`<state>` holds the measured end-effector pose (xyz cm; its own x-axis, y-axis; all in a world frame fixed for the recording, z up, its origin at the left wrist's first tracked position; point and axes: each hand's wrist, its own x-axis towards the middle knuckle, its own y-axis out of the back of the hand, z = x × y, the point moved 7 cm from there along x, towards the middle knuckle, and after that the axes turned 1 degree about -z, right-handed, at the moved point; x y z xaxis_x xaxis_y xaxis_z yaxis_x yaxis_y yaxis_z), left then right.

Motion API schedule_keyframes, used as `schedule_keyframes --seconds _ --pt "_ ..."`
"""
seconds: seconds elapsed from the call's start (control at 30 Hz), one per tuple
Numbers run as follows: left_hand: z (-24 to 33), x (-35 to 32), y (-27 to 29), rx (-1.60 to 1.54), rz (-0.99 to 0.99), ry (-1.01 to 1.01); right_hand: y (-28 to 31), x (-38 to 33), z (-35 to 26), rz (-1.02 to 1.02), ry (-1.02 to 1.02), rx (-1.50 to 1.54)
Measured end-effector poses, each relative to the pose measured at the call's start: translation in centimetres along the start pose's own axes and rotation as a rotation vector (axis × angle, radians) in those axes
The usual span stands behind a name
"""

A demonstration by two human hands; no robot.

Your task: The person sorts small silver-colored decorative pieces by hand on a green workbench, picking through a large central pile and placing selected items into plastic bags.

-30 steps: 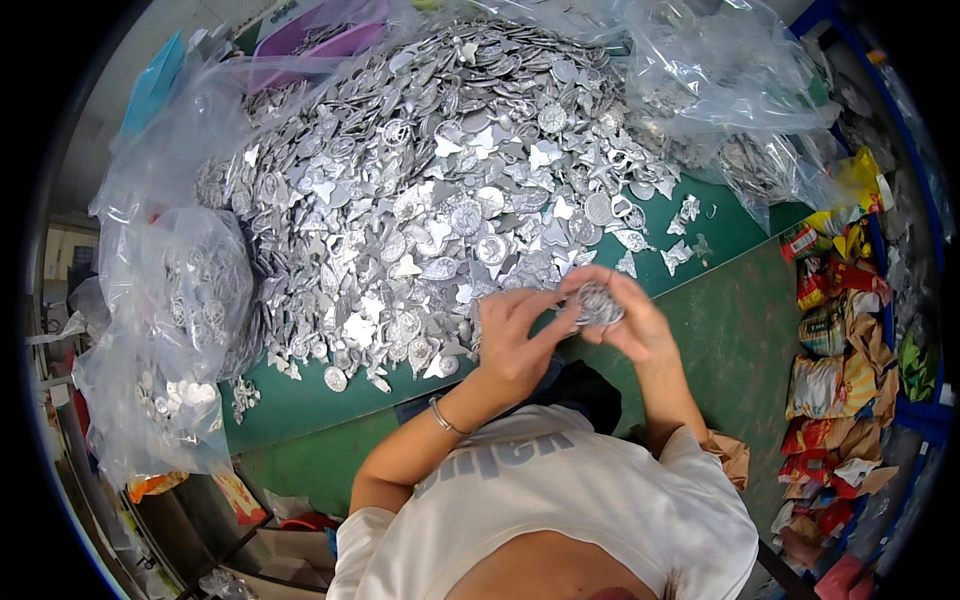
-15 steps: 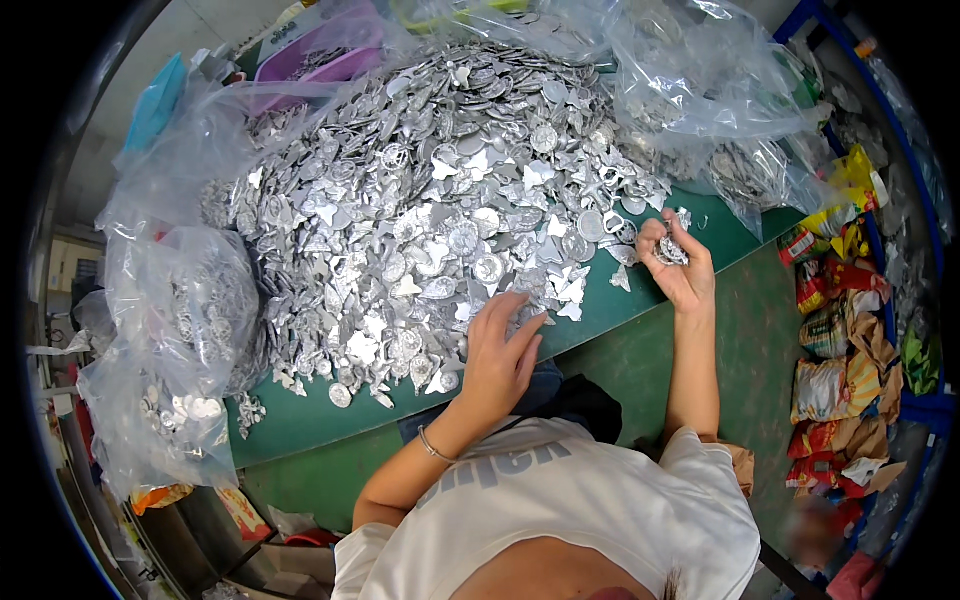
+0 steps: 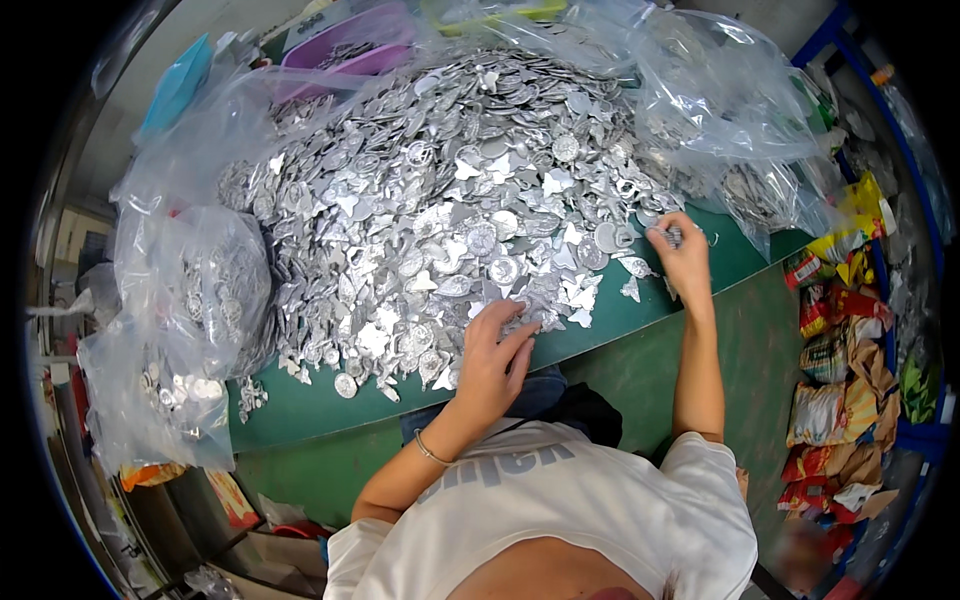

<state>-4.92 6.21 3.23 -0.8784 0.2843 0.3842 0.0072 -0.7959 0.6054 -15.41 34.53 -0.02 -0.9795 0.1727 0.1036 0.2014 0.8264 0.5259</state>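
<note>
A broad heap of small silver metal charms [image 3: 430,230] covers the green table [image 3: 320,415]; round medallions, butterfly shapes and ovals show among them. My left hand [image 3: 495,362] rests at the heap's near edge, its fingers bent but apart over the pieces, and I make out nothing held in it. To the right of the heap, my right hand [image 3: 686,262] is closed around a few silver charms [image 3: 673,236], low over the table. Their exact shapes are mostly hidden by the fingers. A few loose charms [image 3: 630,288] lie on the green surface beside that hand.
Clear plastic bags of metal pieces stand left [image 3: 230,300] and right [image 3: 750,110] of the heap. Behind it are a purple basin [image 3: 350,40] and a yellow-green one [image 3: 500,14]. A blue scoop-like container [image 3: 177,85] is far left. Colourful packets [image 3: 825,400] line the right.
My right hand has turned from palm up, with charms showing, to fingers pointing down toward the table. My left hand has stayed nearly in place. The view has shifted slightly.
</note>
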Motion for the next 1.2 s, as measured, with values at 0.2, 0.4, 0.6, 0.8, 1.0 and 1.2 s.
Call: schedule_keyframes --seconds 0.2,0.4,0.6,0.8,1.0,1.2 --pt "-2.3 -1.3 -1.3 -0.816 -0.105 0.455 -4.9 -3.6 -1.4 -0.422 -0.399 1.577" --pt "-1.0 -3.4 -5.7 -1.990 -0.365 1.055 -12.1 -10.1 -8.7 -0.831 -0.432 1.264" --pt "-0.8 -3.5 -5.2 -2.002 -0.157 1.208 -13.5 -13.7 -13.6 -0.787 0.254 0.106" --pt "-0.6 -3.4 -4.0 -2.105 -0.028 1.159 -13.1 -13.8 -16.7 -0.695 0.581 0.024" --pt "-3.0 -7.4 -2.7 -1.921 -0.125 1.106 -12.4 -9.7 -16.7 -0.326 0.639 -0.041" --pt "-4.1 -10.4 0.1 -1.786 0.021 1.239 -19.5 -10.3 -17.6 -0.557 0.791 -0.245"
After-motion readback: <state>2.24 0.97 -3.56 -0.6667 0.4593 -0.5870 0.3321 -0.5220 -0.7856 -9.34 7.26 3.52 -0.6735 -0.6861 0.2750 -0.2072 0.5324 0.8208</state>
